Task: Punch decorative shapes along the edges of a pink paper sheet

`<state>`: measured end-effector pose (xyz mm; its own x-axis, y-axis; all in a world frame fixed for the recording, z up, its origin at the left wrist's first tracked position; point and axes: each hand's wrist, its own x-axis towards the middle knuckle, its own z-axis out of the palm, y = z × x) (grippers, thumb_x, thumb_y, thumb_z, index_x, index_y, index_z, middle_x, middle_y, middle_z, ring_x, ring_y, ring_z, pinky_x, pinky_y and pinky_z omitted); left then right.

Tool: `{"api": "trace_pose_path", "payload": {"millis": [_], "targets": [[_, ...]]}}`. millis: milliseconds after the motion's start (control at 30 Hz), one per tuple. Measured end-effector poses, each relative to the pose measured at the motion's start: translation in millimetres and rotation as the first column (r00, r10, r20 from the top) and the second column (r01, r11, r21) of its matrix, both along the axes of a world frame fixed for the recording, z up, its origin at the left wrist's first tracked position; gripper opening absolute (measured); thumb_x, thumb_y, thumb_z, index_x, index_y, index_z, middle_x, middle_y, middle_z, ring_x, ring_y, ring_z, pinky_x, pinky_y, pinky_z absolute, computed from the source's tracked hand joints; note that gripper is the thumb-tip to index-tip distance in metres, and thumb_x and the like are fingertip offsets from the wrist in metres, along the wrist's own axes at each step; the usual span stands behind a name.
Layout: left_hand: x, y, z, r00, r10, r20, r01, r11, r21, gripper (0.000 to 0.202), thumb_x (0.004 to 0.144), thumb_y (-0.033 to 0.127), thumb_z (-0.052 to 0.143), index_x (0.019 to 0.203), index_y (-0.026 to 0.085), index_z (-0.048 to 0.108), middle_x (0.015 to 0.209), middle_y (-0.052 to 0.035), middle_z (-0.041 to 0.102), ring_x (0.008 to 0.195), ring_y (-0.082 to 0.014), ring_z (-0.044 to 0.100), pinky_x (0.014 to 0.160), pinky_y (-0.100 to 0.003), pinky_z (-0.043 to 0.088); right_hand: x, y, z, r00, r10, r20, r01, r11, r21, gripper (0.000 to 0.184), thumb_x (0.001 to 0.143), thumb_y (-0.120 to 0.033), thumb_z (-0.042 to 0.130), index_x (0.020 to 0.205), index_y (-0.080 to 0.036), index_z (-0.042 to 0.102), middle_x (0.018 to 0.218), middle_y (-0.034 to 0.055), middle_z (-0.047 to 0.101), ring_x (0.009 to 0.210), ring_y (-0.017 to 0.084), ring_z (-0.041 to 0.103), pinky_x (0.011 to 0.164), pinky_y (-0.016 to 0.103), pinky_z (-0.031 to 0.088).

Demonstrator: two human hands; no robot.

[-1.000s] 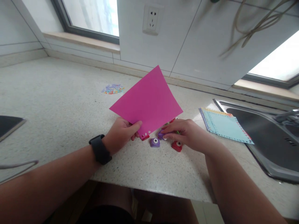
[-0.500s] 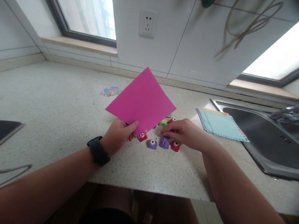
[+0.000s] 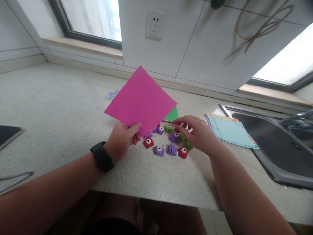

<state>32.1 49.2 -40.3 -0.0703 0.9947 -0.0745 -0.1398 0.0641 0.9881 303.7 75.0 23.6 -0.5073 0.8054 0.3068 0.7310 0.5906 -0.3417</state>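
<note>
My left hand point(image 3: 124, 135) pinches a square sheet of pink paper point(image 3: 141, 101) near its lower corner, which has small punched holes along it. The sheet is tilted above the counter. My right hand point(image 3: 199, 133) hovers over the craft punches, thumb and fingers apart, around a red punch partly hidden behind them. Below it lie a purple punch point(image 3: 174, 137), a purple punch on its side point(image 3: 172, 150) and a red punch point(image 3: 182, 153). Nearer the left hand are another red punch point(image 3: 148, 143) and a purple star punch point(image 3: 159, 150). A green punch point(image 3: 168, 127) sits behind.
Green paper point(image 3: 172, 114) lies partly behind the pink sheet. Punched-edge sheets point(image 3: 234, 130) are stacked at the right, beside the steel sink point(image 3: 271, 176). Small paper bits point(image 3: 111, 95) lie at the back left. A dark flat object point(image 3: 9, 135) is at the left edge.
The pink sheet has moved left and slightly up in my left hand, uncovering more punches and green paper. My right hand has moved up and right, away from the purple punch on its side.
</note>
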Motion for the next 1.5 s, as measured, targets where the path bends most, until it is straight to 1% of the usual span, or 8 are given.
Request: {"api": "trace_pose_path", "payload": {"millis": [333, 700, 833, 900, 967, 1033, 1233, 1500], "targets": [[2.6, -0.3, 7.4, 1.000, 0.030, 0.008, -0.030, 0.999, 0.014, 0.040, 0.086, 0.038, 0.066, 0.052, 0.016, 0.060, 0.045, -0.0001, 0.058, 0.039, -0.0087, 0.045, 0.041, -0.023, 0.032, -46.4, -22.6, -5.7, 0.936, 0.347, 0.057, -0.347, 0.938, -0.020, 0.026, 0.102, -0.037, 0.056, 0.114, -0.020, 0.070, 0.103, 0.0068, 0.073, 0.098, 0.023, 0.063, 0.091, 0.040, 0.045], [2.3, 0.7, 1.3, 1.000, -0.009, -0.012, 0.009, 1.000, 0.027, 0.042, 0.087, 0.044, 0.066, 0.058, 0.015, 0.062, 0.049, -0.0009, 0.058, 0.042, -0.0099, 0.047, 0.043, -0.024, 0.034, -74.9, -33.8, -6.7, 0.948, 0.235, 0.217, -0.224, 0.972, -0.075, 0.029, 0.095, -0.046, 0.063, 0.103, -0.019, 0.071, 0.104, 0.0097, 0.070, 0.101, 0.027, 0.061, 0.087, 0.041, 0.044], [2.1, 1.3, -0.6, 1.000, -0.008, -0.003, 0.008, 0.999, 0.033, 0.042, 0.087, 0.044, 0.067, 0.057, 0.015, 0.061, 0.049, -0.0008, 0.059, 0.043, -0.0101, 0.047, 0.044, -0.024, 0.034, -69.5, -33.8, -5.8, 0.963, 0.263, 0.053, -0.250, 0.952, -0.175, 0.019, 0.096, -0.038, 0.064, 0.100, -0.021, 0.072, 0.100, 0.0075, 0.071, 0.099, 0.024, 0.063, 0.087, 0.040, 0.045], [2.3, 1.1, -0.1, 1.000, -0.001, 0.020, 0.001, 1.000, 0.023, 0.041, 0.086, 0.043, 0.067, 0.056, 0.016, 0.061, 0.048, -0.0007, 0.059, 0.042, -0.0100, 0.047, 0.043, -0.023, 0.034, -63.2, -32.0, -5.6, 0.976, 0.155, -0.153, -0.193, 0.940, -0.280, 0.016, 0.095, -0.035, 0.066, 0.101, -0.021, 0.070, 0.095, 0.0056, 0.071, 0.088, 0.020, 0.064, 0.080, 0.037, 0.048], [2.6, 0.5, 1.4, 0.999, 0.002, 0.047, -0.002, 1.000, 0.009, 0.041, 0.086, 0.042, 0.067, 0.055, 0.016, 0.060, 0.047, -0.0002, 0.058, 0.041, -0.0097, 0.046, 0.043, -0.023, 0.034, -56.1, -28.4, -6.0, 0.905, -0.046, -0.422, -0.159, 0.885, -0.438, 0.019, 0.091, -0.035, 0.069, 0.103, -0.021, 0.065, 0.090, 0.0038, 0.070, 0.073, 0.017, 0.063, 0.068, 0.033, 0.050], [2.9, -0.7, 3.1, 0.998, -0.008, 0.064, 0.008, 1.000, 0.000, 0.041, 0.086, 0.041, 0.067, 0.054, 0.016, 0.060, 0.045, 0.0001, 0.057, 0.040, -0.0094, 0.046, 0.042, -0.023, 0.034, -50.2, -24.2, -6.5, 0.746, -0.228, -0.626, -0.217, 0.805, -0.552, 0.026, 0.087, -0.037, 0.074, 0.102, -0.021, 0.061, 0.087, 0.0022, 0.069, 0.066, 0.014, 0.062, 0.062, 0.030, 0.050], [3.4, -4.0, 4.5, 0.999, -0.048, 0.016, 0.048, 0.999, -0.009, 0.040, 0.086, 0.042, 0.067, 0.056, 0.016, 0.063, 0.048, -0.0010, 0.060, 0.040, -0.0103, 0.050, 0.043, -0.023, 0.037, -49.2, -20.2, -7.1, 0.367, -0.406, -0.837, -0.398, 0.744, -0.536, 0.030, 0.082, -0.038, 0.081, 0.097, -0.022, 0.060, 0.086, 0.0009, 0.070, 0.074, 0.013, 0.067, 0.070, 0.028, 0.053], [4.2, -9.1, 9.1, 0.991, -0.070, -0.115, 0.073, 0.997, 0.018, 0.046, 0.088, 0.042, 0.063, 0.050, 0.017, 0.062, 0.045, -0.0019, 0.058, 0.040, -0.0113, 0.049, 0.043, -0.025, 0.037, -55.2, -19.9, -14.7, 0.289, -0.468, -0.835, -0.487, 0.679, -0.549, 0.040, 0.076, -0.033, 0.087, 0.106, -0.019, 0.065, 0.094, 0.0031, 0.072, 0.076, 0.013, 0.068, 0.075, 0.029, 0.055]]}}
